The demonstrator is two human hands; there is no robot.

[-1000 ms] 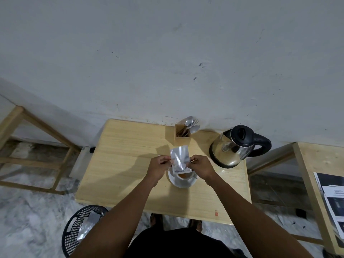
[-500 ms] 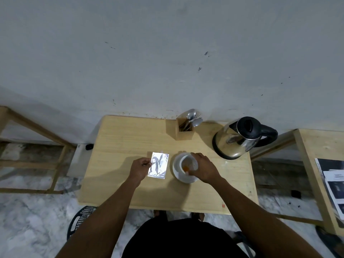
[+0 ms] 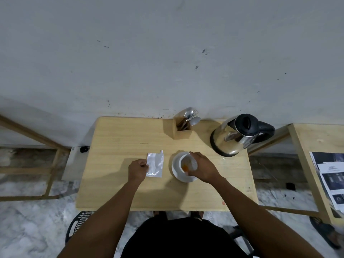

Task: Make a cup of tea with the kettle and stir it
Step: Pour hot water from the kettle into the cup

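Observation:
A white cup [image 3: 187,163] stands on a white saucer [image 3: 176,169] in the middle of the wooden table [image 3: 119,138]; something orange-brown lies inside the cup. My right hand [image 3: 203,169] rests on the cup's right rim, fingers curled around it. A torn silver foil sachet [image 3: 155,164] lies flat on the table left of the saucer, and my left hand [image 3: 138,169] touches its lower left corner. The steel kettle [image 3: 236,138] with black lid and handle sits at the back right. A wooden holder with spoons and a fork [image 3: 183,125] stands against the wall.
A second wooden table [image 3: 305,146] with printed papers [image 3: 333,175] is at the right. A wooden frame [image 3: 46,146] stands left of the table. A black perforated basket [image 3: 78,223] sits on the marble floor under the front left corner.
Both hands held the sachet upright over the cup a second ago. My left hand has since laid it flat on the table to the left, and my right hand dropped onto the cup.

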